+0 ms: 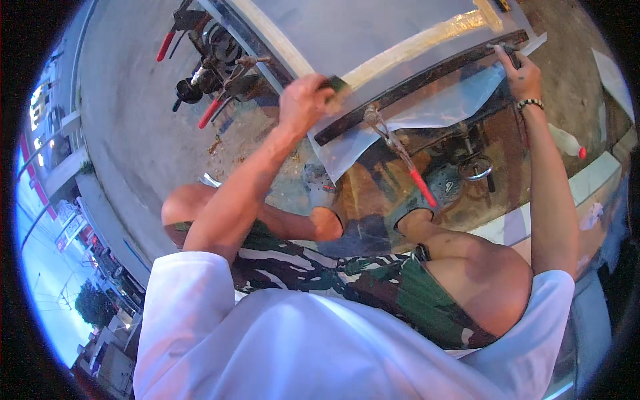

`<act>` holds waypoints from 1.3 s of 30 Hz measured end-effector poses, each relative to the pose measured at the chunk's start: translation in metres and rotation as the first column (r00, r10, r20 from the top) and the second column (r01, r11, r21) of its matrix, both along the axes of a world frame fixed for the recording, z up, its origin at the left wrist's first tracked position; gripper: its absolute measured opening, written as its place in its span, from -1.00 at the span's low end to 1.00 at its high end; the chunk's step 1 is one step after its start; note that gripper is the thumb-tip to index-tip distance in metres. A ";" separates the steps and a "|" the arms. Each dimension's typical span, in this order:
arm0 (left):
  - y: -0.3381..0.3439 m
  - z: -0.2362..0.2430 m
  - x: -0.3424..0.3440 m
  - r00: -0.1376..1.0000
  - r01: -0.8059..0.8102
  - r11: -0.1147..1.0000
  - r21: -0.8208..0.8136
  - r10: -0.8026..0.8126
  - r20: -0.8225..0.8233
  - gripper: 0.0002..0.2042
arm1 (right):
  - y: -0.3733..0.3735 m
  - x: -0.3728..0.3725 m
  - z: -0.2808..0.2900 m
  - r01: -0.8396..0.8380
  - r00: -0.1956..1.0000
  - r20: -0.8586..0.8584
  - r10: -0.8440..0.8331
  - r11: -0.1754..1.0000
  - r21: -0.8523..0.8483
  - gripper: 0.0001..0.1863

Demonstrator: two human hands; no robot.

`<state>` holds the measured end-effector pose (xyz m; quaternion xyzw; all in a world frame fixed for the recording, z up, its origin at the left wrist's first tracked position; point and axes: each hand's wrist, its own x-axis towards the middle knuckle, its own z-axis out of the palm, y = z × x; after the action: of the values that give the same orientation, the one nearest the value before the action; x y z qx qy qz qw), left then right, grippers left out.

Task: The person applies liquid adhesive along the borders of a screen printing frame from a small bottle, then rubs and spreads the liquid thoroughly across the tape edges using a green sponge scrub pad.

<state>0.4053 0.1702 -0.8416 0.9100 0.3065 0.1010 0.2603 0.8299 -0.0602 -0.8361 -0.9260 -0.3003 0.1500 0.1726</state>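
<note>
My left hand [305, 103] is closed on a small dark green pad [337, 84], blurred at its edge, at the near left corner of a flat panel [353, 33] covered with clear plastic film. Bands of tan tape [413, 52] run along the panel's edges. A long dark bar [417, 88] lies along the near edge, over the film. Around the right end of this bar my right hand [523, 77] is closed, a beaded bracelet on its wrist; its fingers partly hide what they grip. A locking clamp [390, 137] with a red handle grips the bar's middle.
More red-handled clamps [223, 97] hang at the panel's left side. Loose film [427, 117] droops below the bar, above my feet in grey clogs [320, 185]. A white bottle with a red cap [568, 143] lies at the right. Pale tiles [593, 177] edge the concrete floor.
</note>
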 end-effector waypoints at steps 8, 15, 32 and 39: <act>0.003 -0.003 0.011 1.000 -0.019 0.999 -0.026 0.019 0.001 -0.82 | 0.000 -0.007 0.006 -0.021 0.977 0.211 0.016 0.999 0.023 -0.19; -0.006 -0.007 0.045 0.998 0.036 0.999 0.005 -0.036 0.043 -0.84 | 0.000 -0.004 0.009 -0.020 0.991 0.133 0.026 0.999 -0.046 -0.04; 0.011 0.026 0.056 0.959 -0.190 0.970 -0.153 0.150 -0.241 -0.71 | 0.016 -0.017 0.046 -0.189 0.932 0.327 0.157 0.980 0.067 -0.19; -0.033 0.027 0.010 0.695 -0.560 0.180 -0.809 0.634 -0.340 -0.76 | 0.097 -0.068 0.085 -0.563 0.826 0.188 0.532 0.760 0.323 -0.61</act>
<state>0.4154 0.1371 -0.8144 0.4428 0.6310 0.0560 0.6346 0.7621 0.0367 -0.7514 -0.7545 -0.5871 0.0960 0.2772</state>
